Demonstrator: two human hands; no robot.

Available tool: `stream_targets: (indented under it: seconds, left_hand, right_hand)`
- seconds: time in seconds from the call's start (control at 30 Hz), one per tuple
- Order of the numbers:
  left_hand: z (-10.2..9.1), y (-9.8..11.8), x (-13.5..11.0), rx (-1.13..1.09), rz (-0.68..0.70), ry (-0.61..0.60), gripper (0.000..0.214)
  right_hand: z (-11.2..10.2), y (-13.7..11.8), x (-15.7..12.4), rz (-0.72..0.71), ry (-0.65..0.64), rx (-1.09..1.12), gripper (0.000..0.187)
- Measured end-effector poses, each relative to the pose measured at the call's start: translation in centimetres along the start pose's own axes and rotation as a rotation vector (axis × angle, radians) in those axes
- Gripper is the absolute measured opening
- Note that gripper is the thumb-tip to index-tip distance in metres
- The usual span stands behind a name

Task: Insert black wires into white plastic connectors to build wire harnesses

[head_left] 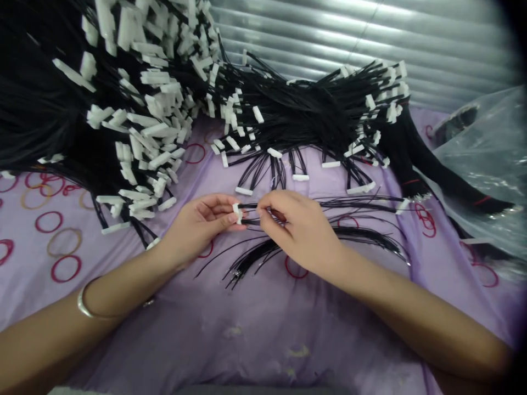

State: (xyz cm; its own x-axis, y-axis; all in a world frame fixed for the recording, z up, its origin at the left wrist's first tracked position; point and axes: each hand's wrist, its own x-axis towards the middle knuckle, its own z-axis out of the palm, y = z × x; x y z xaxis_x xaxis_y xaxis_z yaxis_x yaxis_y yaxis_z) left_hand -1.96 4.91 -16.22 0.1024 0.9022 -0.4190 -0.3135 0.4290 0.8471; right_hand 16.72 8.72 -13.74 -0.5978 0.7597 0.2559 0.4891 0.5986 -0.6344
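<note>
Between the thumb and fingers of my left hand [206, 225] is a small white connector [237, 213], with thin black wires running out of it to the right. My right hand [302, 230] is just beside it, thumb and forefinger pinched on a black wire near the connector. These wires stretch on to a second white connector [402, 206] lying on the cloth at the right. Below my right hand rests a loose bundle of black wires [366, 237] with bare metal terminals at its ends.
A large heap of black cables with white connectors [152, 131] fills the left back. Another cable pile [296, 109] lies at the back middle. Red and tan rubber bands [66, 269] are scattered over the purple cloth [247, 340]. A clear plastic bag [489, 159] sits at the right.
</note>
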Motion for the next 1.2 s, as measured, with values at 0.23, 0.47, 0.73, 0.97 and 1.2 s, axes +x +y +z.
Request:
stream_targets:
  seconds: [0.23, 0.47, 0.73, 0.97, 1.2]
  left_hand:
    - [0.01, 0.19, 0.06, 0.013, -0.022, 0.009, 0.022]
    - [0.03, 0.16, 0.07, 0.035, -0.018, 0.007, 0.022]
    - [0.15, 0.29, 0.06, 0.044, -0.015, 0.015, 0.022]
    - [0.2, 0.23, 0.12, 0.057, -0.008, 0.02, 0.023]
    - [0.07, 0.21, 0.15, 0.056, -0.007, 0.023, 0.024]
  right_hand:
    - [-0.02, 0.18, 0.05, -0.012, 0.063, 0.028, 0.012]
    - [0.23, 0.06, 0.01, 0.035, 0.069, 0.009, 0.016]
    - [0.02, 0.05, -0.09, 0.071, 0.043, -0.004, 0.017]
    - [-0.14, -0.05, 0.0, 0.116, -0.003, 0.034, 0.021]
    - [-0.12, -0.16, 0.03, 0.121, -0.017, 0.071, 0.02]
